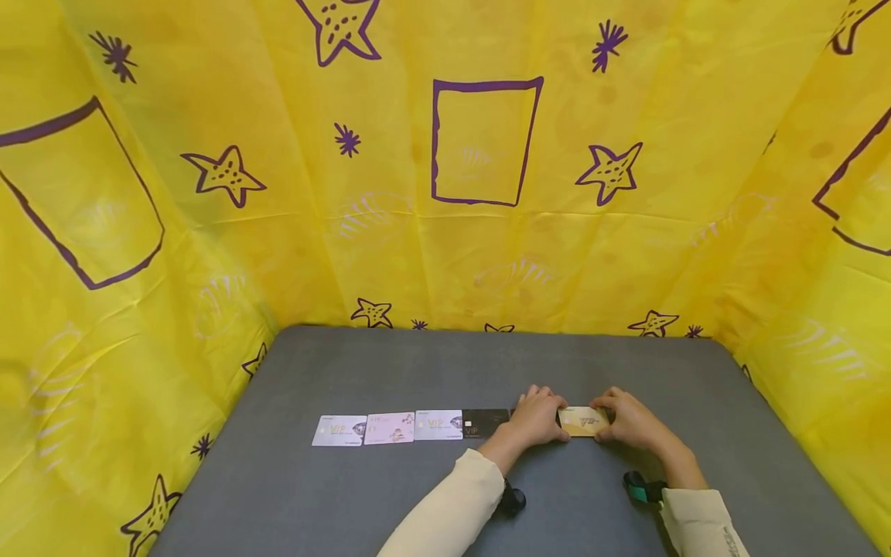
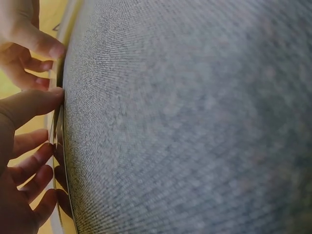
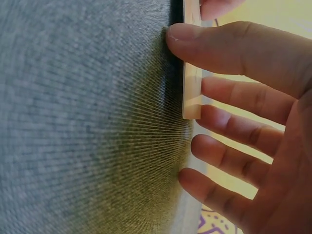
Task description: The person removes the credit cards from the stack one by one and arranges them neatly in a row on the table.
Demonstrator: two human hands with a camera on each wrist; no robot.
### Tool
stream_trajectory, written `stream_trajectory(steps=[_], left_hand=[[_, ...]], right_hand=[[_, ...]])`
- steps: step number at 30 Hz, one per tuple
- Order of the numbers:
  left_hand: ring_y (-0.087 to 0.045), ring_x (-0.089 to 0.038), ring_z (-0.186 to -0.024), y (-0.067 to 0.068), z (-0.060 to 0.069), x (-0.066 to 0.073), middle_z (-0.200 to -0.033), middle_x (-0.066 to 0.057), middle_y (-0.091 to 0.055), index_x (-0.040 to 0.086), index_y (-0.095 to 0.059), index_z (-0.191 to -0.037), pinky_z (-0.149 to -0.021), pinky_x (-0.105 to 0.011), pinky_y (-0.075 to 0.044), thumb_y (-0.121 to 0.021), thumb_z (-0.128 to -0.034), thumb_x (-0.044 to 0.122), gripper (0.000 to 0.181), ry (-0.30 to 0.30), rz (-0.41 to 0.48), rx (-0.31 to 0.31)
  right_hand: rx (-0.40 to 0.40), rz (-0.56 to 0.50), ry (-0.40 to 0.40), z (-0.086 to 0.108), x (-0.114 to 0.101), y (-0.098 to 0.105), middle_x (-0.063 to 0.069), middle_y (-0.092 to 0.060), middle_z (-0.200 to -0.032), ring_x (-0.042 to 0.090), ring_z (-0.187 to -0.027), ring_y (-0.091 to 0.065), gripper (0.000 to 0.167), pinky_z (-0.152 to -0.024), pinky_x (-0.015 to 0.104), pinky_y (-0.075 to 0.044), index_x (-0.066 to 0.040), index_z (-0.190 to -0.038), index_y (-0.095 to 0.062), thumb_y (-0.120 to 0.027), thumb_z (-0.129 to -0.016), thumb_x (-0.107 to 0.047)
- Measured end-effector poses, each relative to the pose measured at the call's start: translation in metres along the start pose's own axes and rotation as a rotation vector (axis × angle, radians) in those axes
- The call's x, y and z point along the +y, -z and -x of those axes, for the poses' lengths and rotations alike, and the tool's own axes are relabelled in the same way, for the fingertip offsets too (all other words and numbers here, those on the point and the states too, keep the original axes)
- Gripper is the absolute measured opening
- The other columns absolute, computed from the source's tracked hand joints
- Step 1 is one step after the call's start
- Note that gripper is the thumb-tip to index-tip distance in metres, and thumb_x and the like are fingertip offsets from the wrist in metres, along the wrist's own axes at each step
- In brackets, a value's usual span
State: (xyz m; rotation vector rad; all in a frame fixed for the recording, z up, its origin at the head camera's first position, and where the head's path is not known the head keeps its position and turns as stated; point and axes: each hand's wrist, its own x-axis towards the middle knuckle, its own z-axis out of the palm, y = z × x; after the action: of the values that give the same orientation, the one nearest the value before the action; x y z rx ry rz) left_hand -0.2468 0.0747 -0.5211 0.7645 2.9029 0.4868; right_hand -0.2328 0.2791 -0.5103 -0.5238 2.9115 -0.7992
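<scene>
A gold card lies at the right end of a row of cards on the grey table. My left hand has its thumb and forefinger at the card's left end, and the palm covers most of a dark card beside it. At the right end, my right hand grips the gold card between thumb and forefinger. The right wrist view shows the card edge-on, with the other right-hand fingers spread apart. Seen from the left wrist, the left thumb touches the cards' near edge.
Left of the hands, the row holds a black card, a white VIP card, a pink card and another white VIP card. Yellow patterned cloth surrounds the grey table at back and sides.
</scene>
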Motion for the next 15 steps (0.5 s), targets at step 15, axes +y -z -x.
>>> stream_trajectory(steps=[15], left_hand=[[-0.048,-0.011,-0.102,-0.0010,0.0001,-0.0038,-0.111,0.007,-0.060,0.025,-0.068,-0.119,-0.077,-0.023,-0.036,-0.080,-0.0756,0.043,0.048,-0.018,-0.020,-0.003]], right_hand=[[-0.025,0.008,-0.022,0.0015,-0.0013,0.0021,0.008,-0.057,-0.094,0.019,-0.082,-0.051,0.048,-0.070,0.031,-0.041,0.003,-0.106,-0.070,-0.087,-0.064,-0.014]])
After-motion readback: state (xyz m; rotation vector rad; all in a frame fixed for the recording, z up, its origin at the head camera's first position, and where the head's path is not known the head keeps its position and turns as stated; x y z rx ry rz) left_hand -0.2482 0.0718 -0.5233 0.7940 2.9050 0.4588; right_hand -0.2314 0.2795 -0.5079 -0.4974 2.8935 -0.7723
